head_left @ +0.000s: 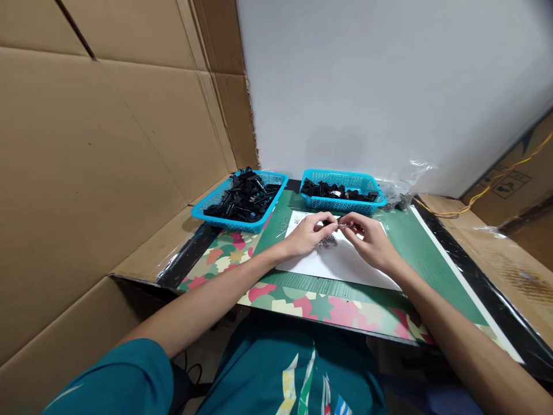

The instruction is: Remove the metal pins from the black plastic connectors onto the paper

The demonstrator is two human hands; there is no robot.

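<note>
Over a white sheet [345, 264], my two hands meet, fingertips nearly touching. My left hand [309, 233] is closed on a small black part [327, 222], which is mostly hidden by the fingers. My right hand [367, 236] is pinched just beside it, on something too small to make out. Beneath the hands, a pile of tiny metal pieces [328, 242] lies on the sheet. More tiny pieces are scattered at the sheet's upper left corner.
Behind the hands stand two blue baskets, the left one [254, 226] heaped with black parts, the right one [341, 204] holding fewer. Clear plastic bags [401, 193] lie at the back right. Cardboard [108, 144] walls the left side; yellow wires [479, 196] hang at right.
</note>
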